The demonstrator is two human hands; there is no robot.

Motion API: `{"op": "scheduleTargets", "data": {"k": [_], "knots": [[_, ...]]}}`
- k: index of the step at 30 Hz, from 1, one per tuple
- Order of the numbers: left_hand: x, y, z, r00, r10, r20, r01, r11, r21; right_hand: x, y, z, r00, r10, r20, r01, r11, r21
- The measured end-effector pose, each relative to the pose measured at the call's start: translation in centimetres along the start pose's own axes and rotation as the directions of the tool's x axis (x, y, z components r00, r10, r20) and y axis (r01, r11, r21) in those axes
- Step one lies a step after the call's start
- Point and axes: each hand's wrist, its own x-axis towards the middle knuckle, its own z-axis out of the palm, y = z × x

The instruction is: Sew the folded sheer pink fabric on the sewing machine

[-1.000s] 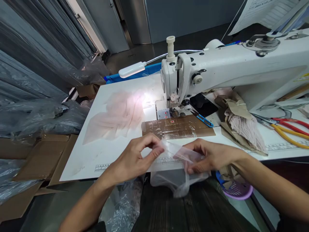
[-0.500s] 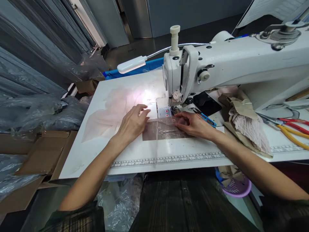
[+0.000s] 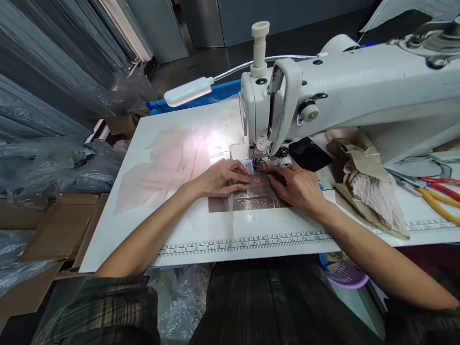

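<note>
A white sewing machine (image 3: 323, 96) stands on a white table (image 3: 172, 230). Below its needle lies a sheer, clear piece of fabric (image 3: 244, 199) over a brown taped guide patch (image 3: 215, 206). My left hand (image 3: 223, 177) lies flat on the sheer piece just left of the presser foot, fingers stretched toward the needle. My right hand (image 3: 298, 187) presses the same piece from the right, fingers flat and pointing at the foot. A small red mark (image 3: 256, 180) shows between my fingertips.
A pale pink sheer pile (image 3: 168, 163) lies at the table's left under the gooseneck lamp (image 3: 187, 91). Brown paper with pink trim (image 3: 366, 187) and red and yellow scissors (image 3: 438, 196) lie to the right. Cardboard boxes (image 3: 53, 225) and plastic bags sit left; a purple basket (image 3: 347, 275) hangs below.
A second ago both hands held the sheer piece near the table's front edge. They carried it forward, laid it on the brown patch, and now press it up against the presser foot.
</note>
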Motion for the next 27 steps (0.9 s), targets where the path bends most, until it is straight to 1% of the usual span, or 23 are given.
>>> {"op": "scheduleTargets", "data": {"k": [5, 8, 10, 12, 14, 16, 18, 20, 22, 23, 25, 27], "knots": [[0.5, -0.9, 0.1, 1.000, -0.007, 0.027, 0.010, 0.995, -0.103, 0.0, 0.0, 0.0, 1.000, 0.008, -0.021, -0.005, 0.995, 0.103], [0.6, -1.4, 0.5, 1.000, -0.014, -0.015, 0.013, 0.994, -0.109, 0.0, 0.1, -0.1, 1.000, 0.023, -0.003, -0.022, 0.990, 0.141], [0.7, -1.3, 0.6, 0.999, -0.019, -0.045, 0.016, 0.998, -0.069, 0.0, 0.3, -0.2, 1.000, 0.023, 0.001, -0.023, 0.981, 0.191], [0.7, -0.7, 0.3, 0.999, -0.007, -0.050, 0.006, 1.000, -0.013, 0.0, 0.3, -0.4, 1.000, 0.018, -0.009, -0.015, 0.961, 0.277], [0.9, 0.3, -0.2, 0.999, 0.019, -0.028, -0.017, 0.999, 0.048, 0.2, 0.0, -0.8, 1.000, -0.008, 0.002, 0.007, 0.918, 0.396], [1.1, 1.5, -0.9, 0.999, 0.044, -0.003, -0.043, 0.992, 0.115, 0.4, -0.6, -1.4, 0.994, -0.098, 0.049, 0.061, 0.865, 0.498], [1.4, 2.7, -1.5, 0.999, 0.052, 0.010, -0.053, 0.983, 0.174, 0.8, -1.6, -2.0, 0.973, -0.204, 0.108, 0.116, 0.839, 0.531], [1.4, 3.7, -2.1, 0.999, 0.045, 0.018, -0.047, 0.982, 0.184, 1.1, -2.5, -2.6, 0.960, -0.234, 0.152, 0.120, 0.838, 0.533], [1.1, 4.3, -2.7, 1.000, 0.024, 0.013, -0.025, 0.992, 0.126, 1.1, -3.3, -3.0, 0.961, -0.205, 0.185, 0.059, 0.807, 0.588], [0.8, 4.5, -3.1, 1.000, 0.003, 0.006, -0.003, 0.997, 0.075, 1.0, -3.6, -3.1, 0.961, -0.192, 0.198, 0.022, 0.769, 0.638], [0.0, 4.8, -4.0, 0.997, -0.074, 0.008, 0.074, 0.995, -0.063, 0.4, -3.9, -3.2, 0.957, -0.183, 0.223, -0.046, 0.668, 0.743], [-1.1, 4.9, -4.8, 0.978, -0.203, 0.036, 0.206, 0.951, -0.232, -0.4, -4.1, -3.3, 0.945, -0.174, 0.279, -0.143, 0.547, 0.825]]}}
